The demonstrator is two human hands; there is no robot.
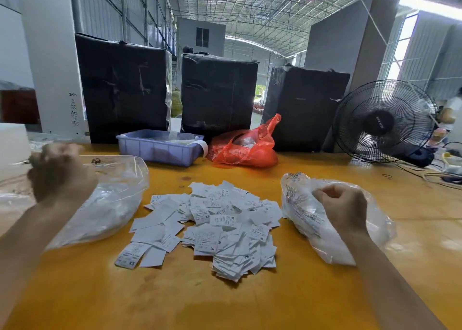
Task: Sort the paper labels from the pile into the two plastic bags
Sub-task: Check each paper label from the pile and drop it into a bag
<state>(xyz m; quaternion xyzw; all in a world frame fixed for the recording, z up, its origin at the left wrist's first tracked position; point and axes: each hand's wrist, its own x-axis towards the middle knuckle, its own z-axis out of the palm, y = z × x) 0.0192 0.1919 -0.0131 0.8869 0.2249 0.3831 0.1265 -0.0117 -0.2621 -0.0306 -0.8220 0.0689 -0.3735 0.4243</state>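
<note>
Dead centre on yellow table (312,302): pile of paper labels (210,229), loose heap, size marks readable on a few (XS, XL, M, S). Sprawls from 9 o'clock edge, where single slips lie flat, to a thicker overlapping stack at 5 o'clock.

At 9 o'clock of pile: left plastic bag (117,199), clear, slumped, mouth side hard to make out. Left hand (60,174) raised over its far edge, fingers curled; blurred, so cannot tell whether pinching bag film, a label, or nothing.

At 3 o'clock: right plastic bag (307,217), clear, crumpled, printed text on film, white contents showing through. Right hand (342,207) on top of it, fingers curled and bunching the film. Hands well apart, pile between them.

Handling, judged from look only:
- Labels: featherweight, thin, limp but creasable. Will slide on one another and on glossy table top. Flat singles hard to lift straight up; better to drag to a neighbour's edge or pinch a raised corner. 5 o'clock stack offers fanned edges, easiest grab.
- Fan (382,121) at 2 o'clock, facing table; running state not visible. If on, loose slips may scatter.
- Bags: soft, slippery, collapse shut. Need one hand holding the rim open, gripping at mouth rather than belly.

Behind at 12 o'clock: blue tray (160,149), red bag (247,147), three black-wrapped boxes (217,92).
</note>
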